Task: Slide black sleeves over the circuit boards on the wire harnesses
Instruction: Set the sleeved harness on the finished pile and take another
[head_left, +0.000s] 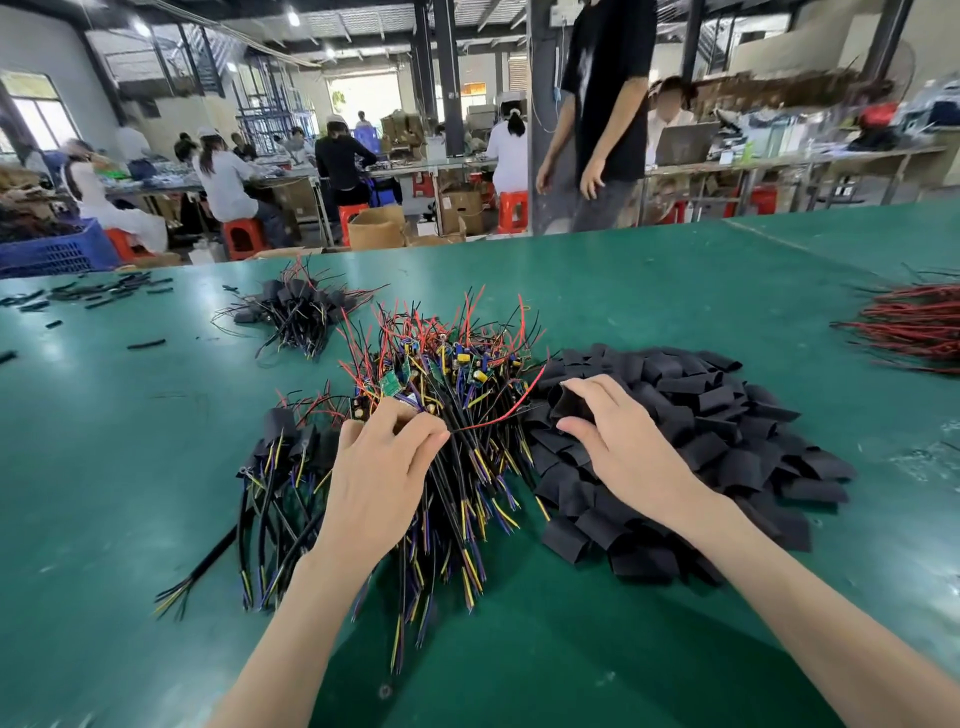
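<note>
Green matting covers the table (571, 649), with a busy workshop behind it. The left hand (384, 467) lies on the harness pile (467, 374). Its fingers are curled into the top and pinch one harness (413, 402) just below a green board (390, 384). A red wire (498, 418) trails from the fingertips toward the right. The right hand (618, 441) is just right of the harness pile, with thumb and fingers closed on one sleeve (569, 405). That sleeve sits at the near edge of the sleeve pile (727, 441), which touches the harness pile's right side. Sleeve and harness are apart and nothing is threaded yet, so this looks like the pick-up for one more unit.

Against the harness pile's left side lies a small sleeved bundle (291, 452), its boards already covered in black. Behind the harness pile and to its left sits a second sleeved bundle (296, 306). Farther left, loose sleeves (104, 293) are scattered about. Well to the right of the harness pile is a heap of red wires (914, 327).

By my reading the job is in its early part. The two finished bundles are small, while the harness pile is thick with bare boards, so most of the sleeving is left to do. The sleeve pile looks ample for it.
</note>
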